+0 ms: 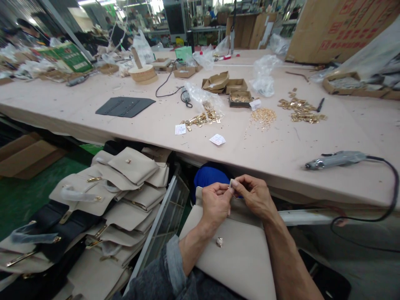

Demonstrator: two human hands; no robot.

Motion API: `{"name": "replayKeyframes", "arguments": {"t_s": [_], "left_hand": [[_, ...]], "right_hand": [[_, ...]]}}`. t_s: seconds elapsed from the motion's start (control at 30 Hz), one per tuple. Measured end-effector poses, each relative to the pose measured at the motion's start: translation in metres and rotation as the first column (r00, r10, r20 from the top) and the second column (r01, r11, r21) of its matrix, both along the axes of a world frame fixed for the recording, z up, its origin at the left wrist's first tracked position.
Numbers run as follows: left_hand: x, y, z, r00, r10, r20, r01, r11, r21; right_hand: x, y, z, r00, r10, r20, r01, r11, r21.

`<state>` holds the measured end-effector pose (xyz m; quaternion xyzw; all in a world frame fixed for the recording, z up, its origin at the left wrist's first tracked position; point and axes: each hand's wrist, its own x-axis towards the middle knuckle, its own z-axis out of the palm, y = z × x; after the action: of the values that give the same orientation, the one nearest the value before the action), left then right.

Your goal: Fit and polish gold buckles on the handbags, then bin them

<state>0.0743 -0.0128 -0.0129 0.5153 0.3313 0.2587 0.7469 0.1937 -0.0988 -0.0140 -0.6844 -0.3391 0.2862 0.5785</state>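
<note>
A beige handbag (pixel 240 254) lies across my lap with a small gold clasp (pixel 219 241) on its front panel. At its far edge, my left hand (pixel 217 200) is closed, thumb and fingers pinching a part of the bag near a beige tab. Beside it, my right hand (pixel 253 193) pinches the small beige tab (pixel 231 183) between thumb and fingers. The fingertips of both hands almost meet, and they hide most of what lies between them.
A stack of beige and black handbags (pixel 125 200) stands at the left. On the table (pixel 150 129) are an electric screwdriver (pixel 337 160), gold hardware plates (pixel 300 109), tiny gold pieces (pixel 263 118), small cardboard boxes (pixel 240 98), a grey sheet (pixel 125 107) and a wooden block (pixel 143 75).
</note>
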Motion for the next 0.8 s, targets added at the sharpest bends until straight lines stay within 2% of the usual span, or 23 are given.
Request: {"name": "replayKeyframes", "arguments": {"t_s": [0.1, 0.23, 0.43, 0.6, 0.8], "left_hand": [[-0.0004, 0.0001, 0.0019, 0.999, -0.031, -0.009, 0.031, 1.0, 0.004], [-0.0007, 0.0013, 0.0051, 0.998, -0.057, -0.021, 0.057, 0.998, -0.005], [-0.0013, 0.0005, 0.0069, 0.999, -0.025, -0.045, 0.025, 1.0, -0.01], [0.0009, 0.0023, 0.0068, 0.998, -0.032, -0.058, 0.031, 0.999, -0.024], [0.0014, 0.0054, -0.0028, 0.997, -0.062, -0.048, 0.061, 0.998, -0.027]], "right_hand": [[0.0008, 0.0019, -0.0003, 1.0, -0.024, 0.001, 0.024, 1.0, -0.017], [0.002, 0.0044, -0.0029, 0.995, -0.018, -0.096, 0.018, 1.0, 0.0], [0.0007, 0.0053, -0.0019, 0.999, -0.002, 0.038, 0.003, 1.0, -0.029], [0.0011, 0.0071, -0.0043, 0.998, -0.001, -0.059, -0.001, 1.0, -0.03], [0.001, 0.0097, -0.0066, 0.999, -0.049, 0.01, 0.05, 0.995, -0.081]]}}
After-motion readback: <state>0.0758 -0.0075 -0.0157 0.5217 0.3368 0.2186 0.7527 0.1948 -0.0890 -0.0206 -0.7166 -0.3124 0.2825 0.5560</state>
